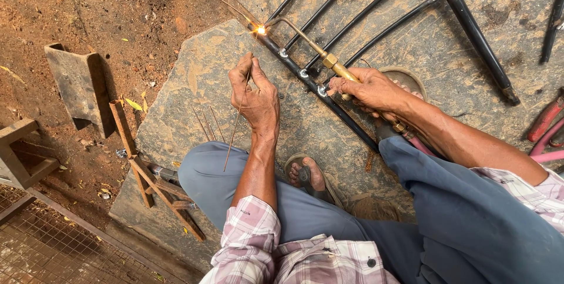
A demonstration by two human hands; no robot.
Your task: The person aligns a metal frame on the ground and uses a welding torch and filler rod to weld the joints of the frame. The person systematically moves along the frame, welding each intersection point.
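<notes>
Head view: left hand (257, 94) fingers pinch a thin filler rod (236, 124) near the black tube frame (329, 104). Right hand (369, 90) fingers grip a brass torch (305, 40), its flame (260, 29) touching the frame.

Brass torch (320, 54) gripped in right hand (370, 90), bent tip lit at joint of black tube frame (329, 102) lying on stone slab. Thin filler rod (238, 116) pinched in left hand (255, 93), slanting down toward knee.

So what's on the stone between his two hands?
In the head view, between the left hand and right hand runs the black metal bar with its joints, on the stone slab.
</notes>
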